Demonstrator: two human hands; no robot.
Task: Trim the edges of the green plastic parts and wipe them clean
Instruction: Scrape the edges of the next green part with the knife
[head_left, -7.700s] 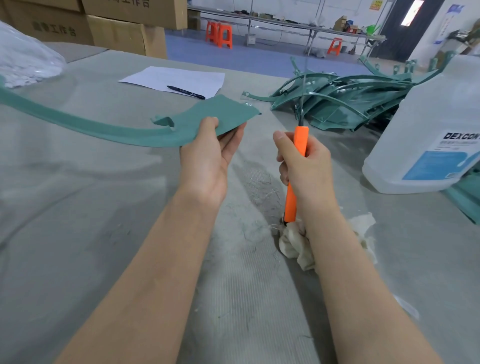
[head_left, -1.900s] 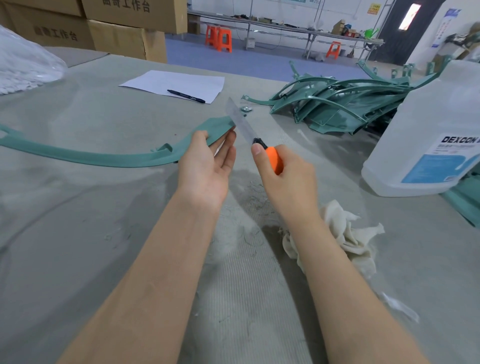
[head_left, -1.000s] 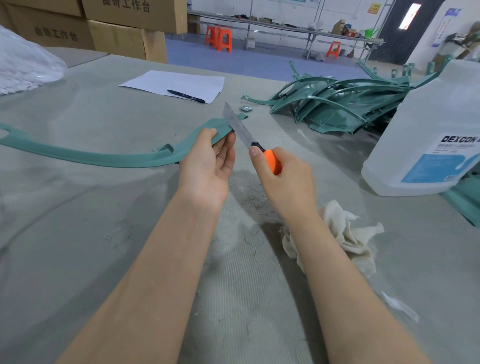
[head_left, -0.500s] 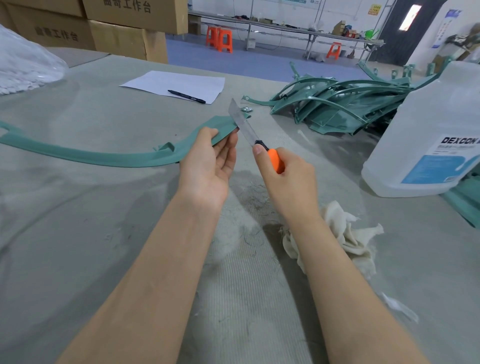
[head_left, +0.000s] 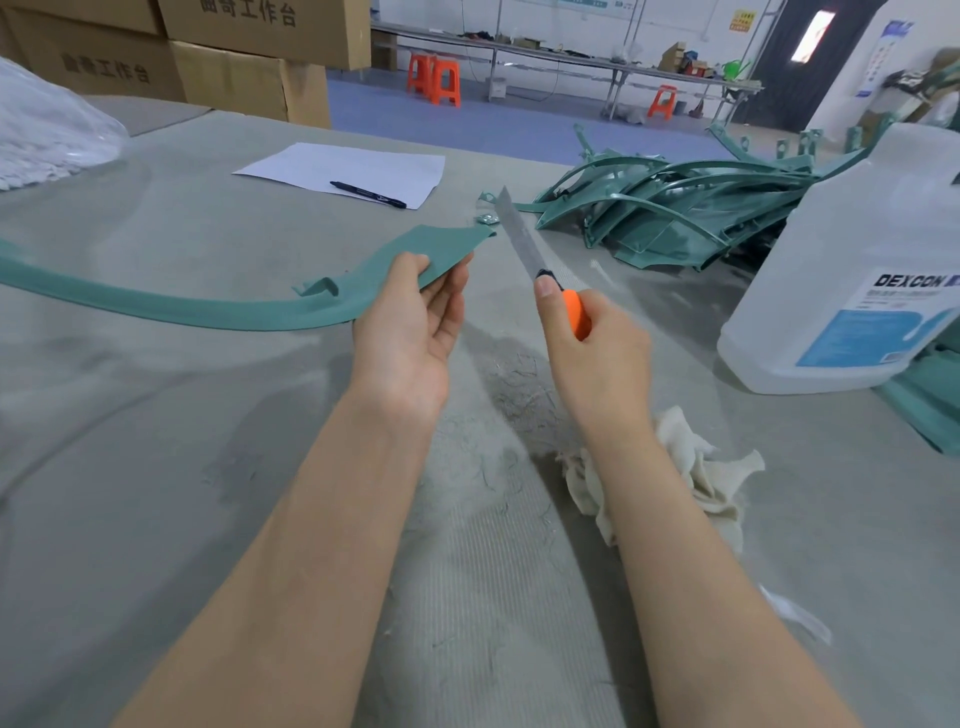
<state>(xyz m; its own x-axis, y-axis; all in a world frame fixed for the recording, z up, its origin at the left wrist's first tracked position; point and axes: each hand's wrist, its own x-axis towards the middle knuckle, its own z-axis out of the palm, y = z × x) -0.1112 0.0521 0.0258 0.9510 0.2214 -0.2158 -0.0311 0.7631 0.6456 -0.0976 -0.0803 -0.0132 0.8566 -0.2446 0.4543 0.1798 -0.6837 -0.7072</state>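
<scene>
A long curved green plastic part (head_left: 208, 312) stretches from the left edge to the middle of the view, held above the grey table (head_left: 156, 467). My left hand (head_left: 415, 332) pinches its broad right end, thumb on top and fingers beneath. My right hand (head_left: 592, 353) grips an orange-handled utility knife (head_left: 574, 312). The long blade (head_left: 517, 236) points up and away, just right of the part's tip; I cannot tell whether it touches. A crumpled off-white rag (head_left: 696, 478) lies on the table beside my right forearm.
A heap of green plastic parts (head_left: 675, 208) lies at the back right. A big translucent jug labelled DEXCON (head_left: 857, 270) stands at the right. Paper (head_left: 343, 171) with a black pen (head_left: 369, 194) lies at the back. Cardboard boxes (head_left: 234, 62) and a plastic bag (head_left: 47, 130) sit far left.
Earlier the knife stood upright in my right hand; now its blade slants beside the part's right end. Over the last second the blade has slid slightly along that end.
</scene>
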